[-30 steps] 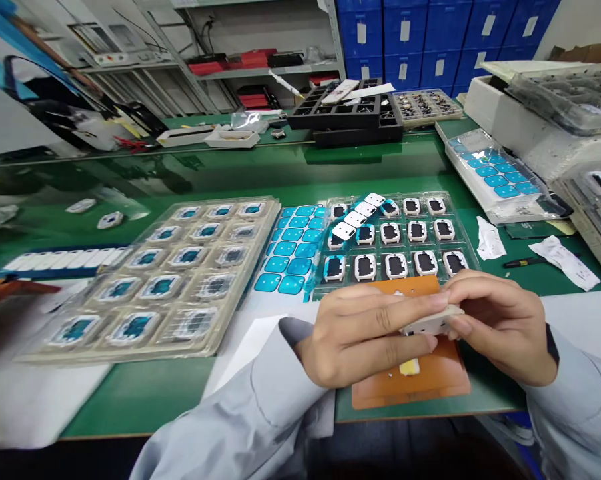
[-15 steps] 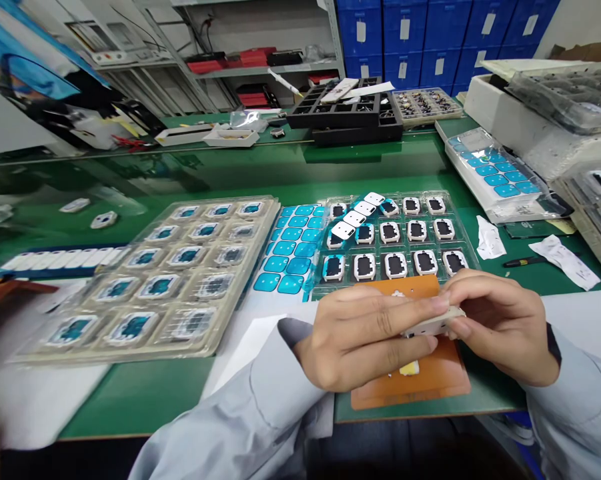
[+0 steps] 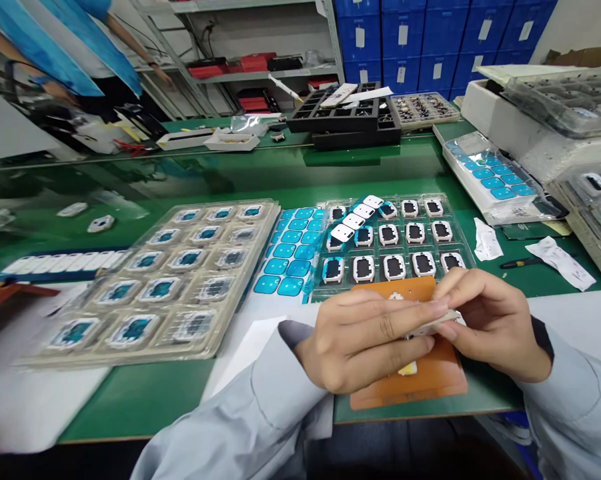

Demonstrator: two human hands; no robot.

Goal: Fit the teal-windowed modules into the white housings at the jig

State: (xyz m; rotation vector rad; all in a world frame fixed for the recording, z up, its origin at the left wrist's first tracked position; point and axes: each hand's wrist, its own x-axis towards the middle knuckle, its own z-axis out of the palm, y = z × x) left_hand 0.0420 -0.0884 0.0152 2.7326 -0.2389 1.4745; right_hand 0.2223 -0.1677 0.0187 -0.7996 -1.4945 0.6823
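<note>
My left hand point(image 3: 367, 340) and my right hand point(image 3: 493, 323) pinch a small white plastic device casing point(image 3: 433, 325) between their fingertips, seen almost edge-on. Both hands hover over an orange mat point(image 3: 410, 395), with a small yellow piece point(image 3: 407, 369) lying on it. Just beyond stands a clear blister tray point(image 3: 461, 230) of white-framed modules with dark centres. Several white covers point(image 3: 353, 223) lie overlapping across its upper left cells. To its left are a sheet of blue pads point(image 3: 285, 257) and a larger blister tray point(image 3: 250, 280).
A black compartment tray point(image 3: 345, 113) stands at the back of the green bench point(image 3: 145, 400). On the right are a tray of blue pads point(image 3: 490, 177), white paper scraps point(image 3: 560, 263) and a dark screwdriver point(image 3: 520, 263). A person in a blue smock point(image 3: 55, 47) stands at the upper left.
The casing has turned more edge-on between my fingers. The view has shifted slightly, and a person in blue now shows at the upper left.
</note>
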